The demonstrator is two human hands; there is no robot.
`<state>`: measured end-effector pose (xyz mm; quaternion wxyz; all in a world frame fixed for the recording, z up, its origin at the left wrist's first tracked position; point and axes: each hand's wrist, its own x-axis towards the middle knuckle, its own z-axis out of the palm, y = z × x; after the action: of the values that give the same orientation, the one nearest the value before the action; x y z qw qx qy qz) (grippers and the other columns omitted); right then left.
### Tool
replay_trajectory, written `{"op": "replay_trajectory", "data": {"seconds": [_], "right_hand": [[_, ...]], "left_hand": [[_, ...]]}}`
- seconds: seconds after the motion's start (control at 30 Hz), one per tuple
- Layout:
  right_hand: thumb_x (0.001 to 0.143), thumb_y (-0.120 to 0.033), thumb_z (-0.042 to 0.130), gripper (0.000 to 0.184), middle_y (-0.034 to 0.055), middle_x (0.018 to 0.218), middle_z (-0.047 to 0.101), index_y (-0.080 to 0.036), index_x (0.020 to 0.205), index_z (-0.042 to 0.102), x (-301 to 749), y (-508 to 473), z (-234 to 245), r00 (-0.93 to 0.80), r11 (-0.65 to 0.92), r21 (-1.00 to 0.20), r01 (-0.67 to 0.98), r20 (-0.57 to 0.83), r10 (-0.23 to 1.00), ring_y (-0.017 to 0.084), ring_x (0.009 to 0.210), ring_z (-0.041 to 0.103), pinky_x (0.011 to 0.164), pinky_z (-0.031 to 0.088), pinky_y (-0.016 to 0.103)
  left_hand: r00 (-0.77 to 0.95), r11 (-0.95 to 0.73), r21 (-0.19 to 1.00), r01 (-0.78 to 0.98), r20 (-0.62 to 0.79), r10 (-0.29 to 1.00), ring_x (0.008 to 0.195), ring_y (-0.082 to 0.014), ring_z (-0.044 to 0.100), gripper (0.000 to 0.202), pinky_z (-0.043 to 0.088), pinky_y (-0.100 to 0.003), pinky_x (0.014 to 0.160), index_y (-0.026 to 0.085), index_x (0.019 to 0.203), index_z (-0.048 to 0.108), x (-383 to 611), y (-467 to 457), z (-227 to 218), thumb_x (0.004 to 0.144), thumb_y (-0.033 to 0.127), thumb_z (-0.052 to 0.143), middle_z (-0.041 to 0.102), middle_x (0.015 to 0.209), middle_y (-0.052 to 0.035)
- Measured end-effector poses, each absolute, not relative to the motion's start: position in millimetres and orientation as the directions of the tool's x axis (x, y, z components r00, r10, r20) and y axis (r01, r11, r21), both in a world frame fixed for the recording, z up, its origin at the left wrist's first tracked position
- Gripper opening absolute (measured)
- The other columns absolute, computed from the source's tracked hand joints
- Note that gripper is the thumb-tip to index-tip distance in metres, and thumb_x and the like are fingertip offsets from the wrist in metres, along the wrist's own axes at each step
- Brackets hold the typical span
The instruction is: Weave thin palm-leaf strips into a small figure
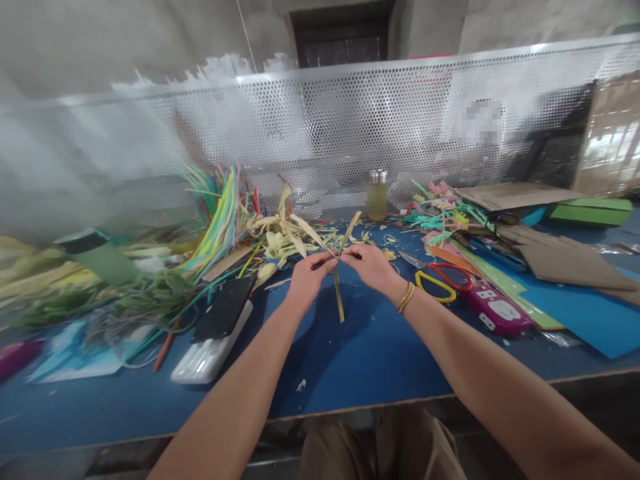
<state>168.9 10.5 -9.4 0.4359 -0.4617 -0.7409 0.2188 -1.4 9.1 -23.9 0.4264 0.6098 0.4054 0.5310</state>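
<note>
My left hand [311, 275] and my right hand [369, 262] meet over the middle of the blue table [370, 370], fingertips almost touching. Both are closed in a pinch on a pale, dried husk strip [339, 300], whose narrow end hangs down between them. Another piece of it sticks up above the fingers, and the exact crossing point is hidden by them. Just beyond the left hand lies a heap of pale dried husks [276, 243]. Scissors [445, 280] with red and yellow handles rest right of my right hand, close to the braceleted wrist.
Left of my arm, a black phone [223, 308] lies on a white case [213, 363]. Colourful pipe cleaners [220, 213] stand behind. At right are a purple box-like device [500, 308], blue sheets [590, 320] and cardboard [575, 257]. A bottle [377, 197] stands before the perforated metal panel [345, 127].
</note>
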Motion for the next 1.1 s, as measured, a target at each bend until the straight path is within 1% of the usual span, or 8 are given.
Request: {"op": "replay_trajectory", "data": {"seconds": [0.2,0.4,0.57,0.7,0.83,0.9,1.03,1.1], "right_hand": [[0.077,-0.025,0.063,0.008,-0.0001,0.072,0.064,-0.019,0.078,0.059,160,10,-15,-0.172,0.371,-0.921,0.115,0.35,0.921,0.013,0.069,0.06,0.07,0.047,0.028],[0.077,-0.027,0.064,0.013,-0.0027,0.067,0.061,-0.02,0.084,0.055,157,8,-17,-0.156,0.399,-0.913,0.089,0.383,0.91,0.013,0.061,0.061,0.059,0.048,0.025],[0.082,-0.022,0.06,0.005,0.0009,0.074,0.066,-0.019,0.084,0.063,157,5,-20,-0.127,0.587,-0.766,0.261,0.575,0.808,0.014,0.068,0.061,0.066,0.048,0.027],[0.087,-0.016,0.051,0.017,0.0069,0.086,0.067,-0.017,0.086,0.067,145,-12,-19,-0.131,0.667,-0.483,0.567,0.747,0.652,0.019,0.084,0.061,0.077,0.047,0.03],[0.09,-0.013,0.044,0.024,0.0115,0.095,0.068,-0.015,0.092,0.068,132,-24,-19,-0.229,0.625,-0.322,0.711,0.734,0.639,0.021,0.093,0.06,0.085,0.045,0.033],[0.089,-0.013,0.045,0.023,0.0108,0.096,0.069,-0.016,0.094,0.068,132,-21,-20,-0.218,0.634,-0.371,0.678,0.722,0.656,0.021,0.093,0.061,0.086,0.046,0.033],[0.083,-0.014,0.056,0.012,0.0048,0.085,0.07,-0.017,0.089,0.066,144,-1,-24,-0.062,0.609,-0.689,0.394,0.641,0.765,0.016,0.079,0.065,0.074,0.051,0.027],[0.079,-0.014,0.06,0.007,0.0029,0.079,0.069,-0.017,0.084,0.064,151,7,-25,-0.053,0.564,-0.781,0.267,0.573,0.818,0.014,0.07,0.064,0.067,0.051,0.026]], "left_hand": [[0.114,-0.324,0.946,-0.008,0.323,0.94,0.089,-0.0206,0.063,0.03,0.047,-0.032,0.085,0.018,0.094,0.074,1,8,-21,0.068,0.032,0.075,0.072,0.093,-0.0045],[0.076,-0.384,0.922,0.042,0.38,0.922,0.08,-0.0185,0.062,0.024,0.048,-0.032,0.08,0.017,0.087,0.072,0,5,-18,0.069,0.032,0.073,0.071,0.084,-0.003],[0.08,-0.404,0.914,0.027,0.401,0.913,0.077,-0.0177,0.062,0.017,0.048,-0.031,0.076,0.016,0.079,0.069,4,7,-21,0.069,0.03,0.071,0.069,0.077,-0.0022],[-0.042,-0.462,0.887,0.009,0.462,0.886,0.074,-0.0174,0.061,0.014,0.048,-0.029,0.071,0.016,0.076,0.069,7,7,-30,0.068,0.028,0.071,0.068,0.075,-0.003],[-0.073,-0.483,0.875,-0.026,0.48,0.874,0.073,-0.0166,0.061,0.018,0.048,-0.029,0.071,0.016,0.081,0.07,2,10,-36,0.07,0.03,0.07,0.069,0.078,-0.0042],[-0.069,-0.442,0.897,-0.023,0.44,0.895,0.073,-0.017,0.062,0.018,0.048,-0.03,0.073,0.015,0.08,0.071,-1,11,-35,0.069,0.029,0.071,0.069,0.078,-0.0046],[0.05,-0.327,0.944,-0.033,0.328,0.943,0.075,-0.0181,0.064,0.023,0.049,-0.032,0.076,0.015,0.082,0.071,-3,11,-26,0.066,0.03,0.074,0.071,0.078,-0.0043],[0.116,-0.307,0.951,-0.029,0.308,0.944,0.078,-0.0181,0.065,0.026,0.049,-0.032,0.079,0.015,0.087,0.071,-3,9,-22,0.065,0.029,0.074,0.072,0.082,-0.0041]]}}
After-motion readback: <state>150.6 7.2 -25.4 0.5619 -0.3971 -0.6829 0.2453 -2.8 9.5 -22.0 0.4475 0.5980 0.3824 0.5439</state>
